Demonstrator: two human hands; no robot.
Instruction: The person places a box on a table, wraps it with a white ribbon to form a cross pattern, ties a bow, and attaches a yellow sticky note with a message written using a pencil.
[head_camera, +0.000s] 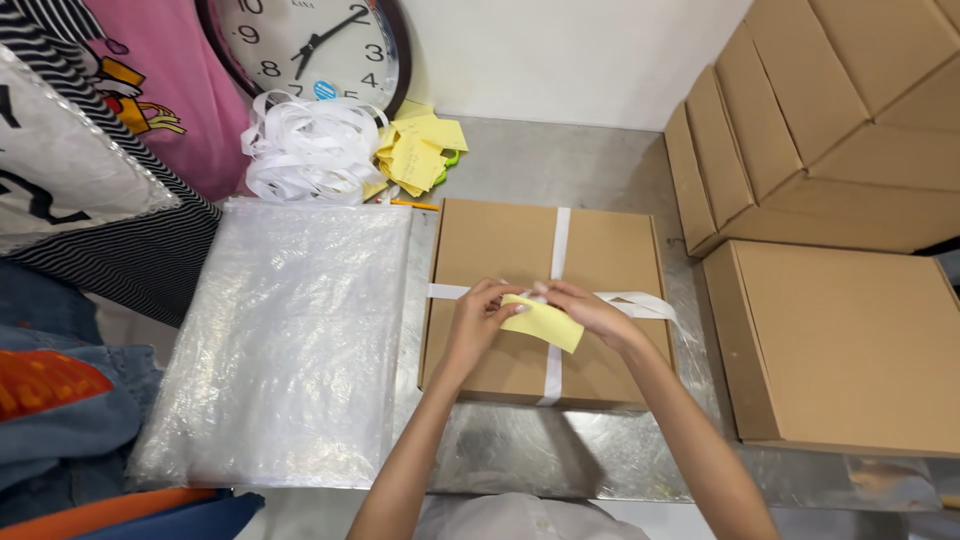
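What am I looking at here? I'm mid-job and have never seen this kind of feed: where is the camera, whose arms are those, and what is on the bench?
There is one picture, taken by a camera on a person's head, looking down at their own bare arms. No machine is involved.

The left hand and right hand meet over a flat brown cardboard box on a shiny metal table. A white ribbon crosses the box both ways. Between the hands is a yellow paper slip; both hands touch it where the ribbon crosses.

Left of the box lies a stack of clear plastic bags. Behind it are a heap of loose white ribbon, more yellow slips and a wall clock. Folded clothes sit far left; more brown boxes are stacked right.
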